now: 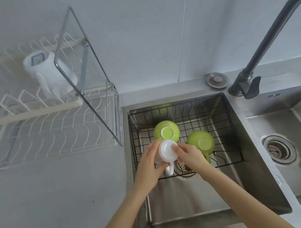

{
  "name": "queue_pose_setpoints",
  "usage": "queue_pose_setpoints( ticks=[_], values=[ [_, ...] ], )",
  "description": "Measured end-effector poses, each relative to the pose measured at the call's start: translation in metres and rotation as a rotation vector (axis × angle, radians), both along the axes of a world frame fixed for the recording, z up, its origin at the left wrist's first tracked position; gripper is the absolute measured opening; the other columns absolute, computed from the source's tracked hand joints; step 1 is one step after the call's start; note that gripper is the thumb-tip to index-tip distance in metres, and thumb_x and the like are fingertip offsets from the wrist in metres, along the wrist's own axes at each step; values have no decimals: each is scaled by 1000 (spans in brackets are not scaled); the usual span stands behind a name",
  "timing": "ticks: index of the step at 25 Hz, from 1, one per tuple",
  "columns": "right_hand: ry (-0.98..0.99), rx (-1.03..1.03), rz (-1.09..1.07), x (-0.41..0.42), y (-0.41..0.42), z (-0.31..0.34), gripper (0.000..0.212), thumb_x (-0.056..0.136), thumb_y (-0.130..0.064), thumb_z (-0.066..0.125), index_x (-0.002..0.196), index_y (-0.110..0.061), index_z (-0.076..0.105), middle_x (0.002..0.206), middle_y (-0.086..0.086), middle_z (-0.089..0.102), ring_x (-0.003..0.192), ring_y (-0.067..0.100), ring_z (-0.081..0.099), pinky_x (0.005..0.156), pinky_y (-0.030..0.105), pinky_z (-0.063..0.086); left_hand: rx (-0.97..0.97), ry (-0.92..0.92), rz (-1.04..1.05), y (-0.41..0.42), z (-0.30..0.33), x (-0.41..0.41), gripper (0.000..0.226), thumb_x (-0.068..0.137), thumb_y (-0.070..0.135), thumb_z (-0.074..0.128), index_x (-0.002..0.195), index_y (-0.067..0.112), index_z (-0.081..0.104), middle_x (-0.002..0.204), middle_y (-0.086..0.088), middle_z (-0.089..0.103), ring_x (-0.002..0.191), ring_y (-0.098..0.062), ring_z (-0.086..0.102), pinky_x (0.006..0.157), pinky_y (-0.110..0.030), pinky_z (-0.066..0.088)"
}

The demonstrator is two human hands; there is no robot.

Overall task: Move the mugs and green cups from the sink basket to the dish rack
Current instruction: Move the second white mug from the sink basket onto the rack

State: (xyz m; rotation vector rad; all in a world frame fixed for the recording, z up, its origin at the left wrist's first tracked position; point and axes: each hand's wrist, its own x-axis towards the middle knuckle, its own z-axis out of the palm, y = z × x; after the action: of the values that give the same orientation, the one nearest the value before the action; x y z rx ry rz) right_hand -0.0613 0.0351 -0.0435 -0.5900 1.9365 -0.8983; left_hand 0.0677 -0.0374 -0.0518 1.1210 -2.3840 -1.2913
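Our left hand [147,166] and right hand [188,156] clasp the upturned white mug [167,151]; we judge it hard, light, slippery if wet, best held by its sides.

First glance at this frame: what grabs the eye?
Both hands, left hand and right hand, clasp an upside-down white mug over the near-left corner of the black wire sink basket. Behind and right of it sit two bright green cups, also inverted. On the counter to the left, the white dish rack already holds one white mug.
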Motion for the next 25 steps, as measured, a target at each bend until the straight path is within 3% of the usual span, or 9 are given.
queue_pose_setpoints(
  ticks=[2, 5, 7, 11, 13, 16, 21, 25],
  values=[
    [4, -5, 19, 0, 6, 12, 28, 95, -32, 36, 88, -24, 62, 74, -4, 56, 86, 20, 53, 90, 37, 47, -24, 13, 0, 4, 11, 4, 65, 71, 23, 73, 128, 30, 42, 120, 23, 42, 112, -2, 44, 89, -13, 37],
    [-32, -47, 45, 4, 19, 29, 36, 98, -27, 29, 119, -20, 57, 101, 1, 61, 105, 21, 58, 104, 42, 43, -17, 77, 31, 11, 22, 15, 65, 67, 27, 76, 124, 33, 45, 120, 21, 49, 112, -8, 51, 94, -31, 48],
    [-4, -85, 95, 9, 30, 38, 37, 99, -24, 30, 129, -19, 51, 111, 0, 60, 114, 21, 57, 106, 40, 42, 21, 123, 50, 16, 31, 21, 65, 66, 27, 77, 121, 36, 45, 120, 17, 51, 114, -11, 52, 93, -38, 51],
    [254, -138, 279, 22, 44, 52, 43, 91, -15, 44, 134, -22, 44, 114, 5, 65, 91, 20, 62, 79, 23, 47, 64, 189, 71, 21, 48, 36, 63, 66, 24, 78, 117, 41, 45, 118, 14, 52, 111, -14, 54, 83, -27, 53],
    [346, -176, 298, 29, 45, 62, 46, 88, -19, 52, 133, -21, 44, 123, 5, 59, 99, 14, 61, 82, 19, 47, 61, 211, 57, 20, 59, 44, 62, 67, 23, 78, 111, 49, 41, 117, 16, 52, 109, -12, 54, 82, -24, 51],
    [418, -228, 303, 42, 44, 83, 51, 84, -25, 63, 130, -16, 46, 124, -1, 52, 104, 8, 53, 89, 19, 43, 36, 216, 31, 19, 79, 57, 63, 67, 27, 77, 112, 50, 39, 111, 25, 51, 107, -9, 53, 90, -31, 51],
    [478, -334, 281, 63, 31, 117, 49, 79, -28, 69, 123, -15, 51, 120, 0, 55, 100, 8, 54, 86, 16, 42, -10, 255, 37, 3, 114, 83, 68, 68, 26, 76, 128, 30, 44, 118, 15, 52, 106, -12, 58, 94, -35, 51],
    [486, -401, 298, 85, 12, 147, 45, 79, -25, 70, 118, -12, 53, 117, 5, 60, 104, 14, 58, 92, 18, 45, -91, 253, 10, -19, 149, 109, 69, 68, 30, 76, 129, 31, 44, 119, 16, 54, 97, -8, 60, 83, -21, 48]
  ],
)
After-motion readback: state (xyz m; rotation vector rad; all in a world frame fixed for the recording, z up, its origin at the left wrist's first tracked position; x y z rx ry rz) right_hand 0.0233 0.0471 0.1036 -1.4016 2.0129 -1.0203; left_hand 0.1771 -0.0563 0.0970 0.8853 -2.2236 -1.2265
